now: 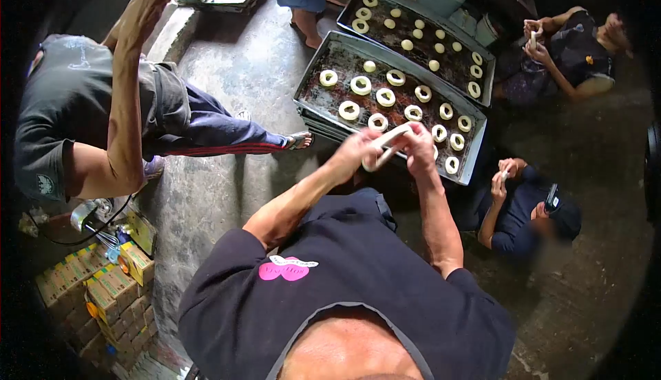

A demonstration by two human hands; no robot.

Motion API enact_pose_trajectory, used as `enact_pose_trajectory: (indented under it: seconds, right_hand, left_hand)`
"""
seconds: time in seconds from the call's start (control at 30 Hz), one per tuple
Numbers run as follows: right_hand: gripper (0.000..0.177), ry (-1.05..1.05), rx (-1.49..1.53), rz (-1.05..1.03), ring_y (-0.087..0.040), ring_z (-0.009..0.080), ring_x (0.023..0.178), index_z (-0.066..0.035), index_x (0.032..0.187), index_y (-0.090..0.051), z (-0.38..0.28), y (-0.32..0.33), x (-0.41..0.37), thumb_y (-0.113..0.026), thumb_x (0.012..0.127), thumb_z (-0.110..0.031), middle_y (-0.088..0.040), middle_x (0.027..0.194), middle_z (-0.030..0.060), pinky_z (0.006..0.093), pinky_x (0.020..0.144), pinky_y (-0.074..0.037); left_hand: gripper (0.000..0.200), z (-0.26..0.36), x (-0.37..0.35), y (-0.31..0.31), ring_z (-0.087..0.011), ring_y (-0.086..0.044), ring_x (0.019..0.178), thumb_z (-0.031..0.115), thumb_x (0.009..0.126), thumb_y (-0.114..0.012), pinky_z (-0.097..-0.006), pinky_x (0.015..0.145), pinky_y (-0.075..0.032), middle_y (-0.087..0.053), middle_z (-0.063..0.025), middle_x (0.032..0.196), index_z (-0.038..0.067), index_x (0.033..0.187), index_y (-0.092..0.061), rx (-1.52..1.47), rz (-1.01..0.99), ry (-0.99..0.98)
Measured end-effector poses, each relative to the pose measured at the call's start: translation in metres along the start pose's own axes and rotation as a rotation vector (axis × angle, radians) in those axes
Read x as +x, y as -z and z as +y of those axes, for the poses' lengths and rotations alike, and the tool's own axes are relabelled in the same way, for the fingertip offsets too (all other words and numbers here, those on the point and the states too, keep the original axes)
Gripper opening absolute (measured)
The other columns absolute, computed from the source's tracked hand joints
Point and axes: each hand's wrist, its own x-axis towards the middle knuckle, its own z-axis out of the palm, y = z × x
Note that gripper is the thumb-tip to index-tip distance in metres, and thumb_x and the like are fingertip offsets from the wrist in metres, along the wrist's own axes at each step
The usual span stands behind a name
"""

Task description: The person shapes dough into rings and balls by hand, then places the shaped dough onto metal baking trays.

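Observation:
My left hand (357,151) and my right hand (417,144) are raised together in front of my chest. Both pinch a pale strip of dough (383,144) that bends between them into a loop. Just beyond my hands a dark metal tray (321,108) rests on the concrete floor. It holds several dough rings (385,97) laid in rows. A second tray (417,9) with more dough rings and small dough balls lies behind it.
A person (82,118) sits at the left with one arm raised. Two seated people at the right, one far (575,53) and one near (523,208), each hold dough. Someone's legs (303,8) stand at the top. Stacked yellow cartons (103,290) fill the lower left.

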Motion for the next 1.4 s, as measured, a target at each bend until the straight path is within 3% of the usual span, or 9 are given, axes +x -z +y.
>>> enact_pose_trajectory:
  seconds: [0.2,0.33,0.47,0.6,0.73,0.93,1.0,1.03,1.4]
  right_hand:
    - [0.016,-0.345,-0.021,-0.240,-0.053,0.0084,0.059,-0.004,0.089,-0.057,-0.001,-0.034,-0.019,-0.062,0.085,-0.019,-0.056,0.071,-0.0008,0.0230,0.058,-0.044]
    - [0.015,-0.230,-0.079,-0.215,-0.050,0.0057,0.058,-0.006,0.083,-0.056,-0.010,-0.007,0.015,-0.059,0.088,-0.021,-0.055,0.071,-0.0018,0.0195,0.055,-0.042]
    - [0.023,-0.287,-0.428,-0.290,-0.050,0.0072,0.054,-0.004,0.077,-0.056,0.002,0.010,0.058,-0.064,0.083,-0.025,-0.053,0.061,-0.0013,0.0206,0.050,-0.039]
    - [0.037,-0.141,-0.980,-0.242,-0.060,0.0197,0.066,0.003,0.084,-0.061,0.027,-0.052,0.128,-0.059,0.078,-0.034,-0.063,0.072,0.0142,0.0326,0.063,-0.047]
    - [0.041,-0.032,-0.974,-0.182,-0.060,0.0372,0.082,0.002,0.087,-0.057,0.124,-0.087,0.200,-0.053,0.082,-0.038,-0.061,0.082,0.0235,0.0424,0.075,-0.044]
    - [0.049,-0.110,-0.675,-0.127,-0.059,0.0285,0.077,0.003,0.090,-0.055,0.201,-0.111,0.267,-0.040,0.090,-0.044,-0.061,0.084,0.0197,0.0376,0.073,-0.044]
    - [0.048,0.288,-0.988,-0.173,-0.059,0.0289,0.074,0.004,0.093,-0.055,0.261,-0.083,0.285,-0.041,0.091,-0.042,-0.060,0.085,0.0214,0.0371,0.072,-0.045]
    - [0.040,-0.147,-0.734,-0.086,-0.059,0.0301,0.072,0.003,0.099,-0.055,0.263,-0.078,0.290,-0.045,0.090,-0.034,-0.060,0.086,0.0208,0.0382,0.072,-0.046]
    - [0.034,0.133,-1.433,0.169,-0.054,0.0411,0.095,0.001,0.106,-0.051,0.146,0.027,0.382,-0.051,0.082,-0.023,-0.053,0.102,0.0259,0.0470,0.080,-0.045]
  left_hand:
    - [0.012,0.040,0.015,0.031,-0.0109,-0.059,0.070,0.006,0.087,-0.051,-0.0253,0.067,-0.052,-0.060,-0.0056,0.082,0.001,0.097,-0.054,-0.567,0.007,-0.053]
    - [0.015,0.009,0.014,0.024,-0.0046,-0.044,0.051,0.017,0.087,-0.058,-0.0184,0.046,-0.033,-0.054,0.0002,0.063,0.003,0.093,-0.058,-0.038,-0.138,0.308]
    - [0.017,0.002,0.042,0.074,-0.0063,-0.048,0.053,0.015,0.087,-0.056,-0.0195,0.052,-0.042,-0.059,-0.0019,0.072,0.003,0.098,-0.057,-0.349,0.195,-0.012]
    - [0.048,-0.029,0.050,0.110,-0.0174,-0.052,0.109,0.018,0.086,-0.058,-0.0333,0.084,-0.046,-0.052,-0.0099,0.121,0.007,0.130,-0.042,0.040,0.533,0.190]
    - [0.049,-0.087,-0.011,0.164,-0.0153,-0.052,0.104,0.019,0.085,-0.060,-0.0306,0.082,-0.046,-0.051,-0.0092,0.122,0.004,0.129,-0.044,0.098,0.891,0.186]
    - [0.038,-0.119,-0.120,0.147,-0.0099,-0.057,0.084,0.019,0.086,-0.059,-0.0230,0.070,-0.046,-0.059,-0.0036,0.100,0.004,0.120,-0.052,0.070,1.162,0.392]
    - [0.037,-0.140,-0.139,0.134,-0.0087,-0.056,0.080,0.018,0.086,-0.058,-0.0213,0.067,-0.046,-0.060,-0.0043,0.096,0.002,0.119,-0.052,0.097,1.198,0.483]
    - [0.037,-0.145,-0.145,0.127,-0.0089,-0.055,0.078,0.017,0.085,-0.058,-0.0218,0.066,-0.045,-0.061,-0.0051,0.094,0.002,0.119,-0.052,0.159,1.175,0.564]
    - [0.036,-0.127,-0.074,0.128,-0.0138,-0.058,0.097,0.014,0.089,-0.054,-0.0250,0.077,-0.046,-0.061,-0.0102,0.110,0.000,0.121,-0.049,0.388,0.913,0.513]
